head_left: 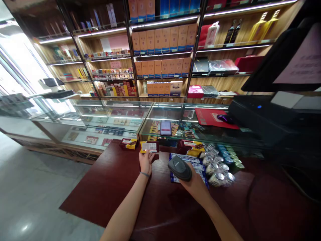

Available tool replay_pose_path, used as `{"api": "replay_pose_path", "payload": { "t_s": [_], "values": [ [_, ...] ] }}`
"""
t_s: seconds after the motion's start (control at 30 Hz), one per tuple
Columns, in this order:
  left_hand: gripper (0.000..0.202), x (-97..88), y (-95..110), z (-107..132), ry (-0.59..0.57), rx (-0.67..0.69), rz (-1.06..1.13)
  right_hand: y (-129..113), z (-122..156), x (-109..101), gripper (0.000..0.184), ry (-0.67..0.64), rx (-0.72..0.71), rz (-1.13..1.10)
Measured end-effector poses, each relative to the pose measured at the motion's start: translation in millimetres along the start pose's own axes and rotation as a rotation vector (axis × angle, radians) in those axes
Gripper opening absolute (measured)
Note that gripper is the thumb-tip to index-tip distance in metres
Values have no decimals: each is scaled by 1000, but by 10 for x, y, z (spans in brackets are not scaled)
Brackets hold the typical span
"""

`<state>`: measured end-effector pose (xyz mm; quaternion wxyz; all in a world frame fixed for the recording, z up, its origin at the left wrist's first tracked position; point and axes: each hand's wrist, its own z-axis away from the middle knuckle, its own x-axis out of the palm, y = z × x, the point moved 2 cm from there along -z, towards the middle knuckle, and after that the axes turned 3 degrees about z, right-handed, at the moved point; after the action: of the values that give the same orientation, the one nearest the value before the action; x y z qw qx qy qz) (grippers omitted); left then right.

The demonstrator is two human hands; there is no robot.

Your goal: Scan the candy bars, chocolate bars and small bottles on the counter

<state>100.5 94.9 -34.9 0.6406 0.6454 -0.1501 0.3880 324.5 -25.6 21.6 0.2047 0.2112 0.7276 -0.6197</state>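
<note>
My left hand (145, 162) grips the lower edge of a chocolate bar (149, 146), whose yellow and dark red back with a white label faces me. In my right hand (197, 184) is a black barcode scanner (179, 168), its head towards the left. Beneath the scanner lie several blue-and-white wrapped bars (188, 158). One stack of chocolate bars (190, 147) sits behind them, and a smaller stack of chocolate bars (128, 143) is to the left of my left hand. The scanner and the held bar are apart.
Several cans (217, 167) in clear wrap stand right of the blue bars. A glass display counter (120, 113) runs behind the dark red table (100, 187), with a phone (166, 128) on it. A monitor (288, 60) looms at right, near a mouse (225, 118) on a red mat.
</note>
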Motion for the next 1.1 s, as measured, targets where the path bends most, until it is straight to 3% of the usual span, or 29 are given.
{"api": "replay_pose_path", "payload": {
  "t_s": [0.3,0.4,0.53,0.63,0.77,0.93,1.1],
  "values": [
    [32,76,136,53,91,81,3,-115,-15,-34,37,68,25,-83],
    [32,42,276,-27,165,209,-60,-123,-17,-52,37,72,-1,-131],
    [29,-121,643,-240,237,518,-314,-91,-24,-60,37,57,-36,-161],
    [25,-295,991,-412,138,729,-649,-64,-36,-50,35,81,-39,-167],
    [24,-514,1358,-570,-126,971,-1131,-78,-42,-31,34,120,-35,-197],
    [27,-666,1494,-683,-327,956,-1607,-61,-36,-20,38,125,-28,-178],
    [30,-681,1471,-754,-431,914,-1760,46,-67,-18,37,93,-35,-136]
  ]
}}
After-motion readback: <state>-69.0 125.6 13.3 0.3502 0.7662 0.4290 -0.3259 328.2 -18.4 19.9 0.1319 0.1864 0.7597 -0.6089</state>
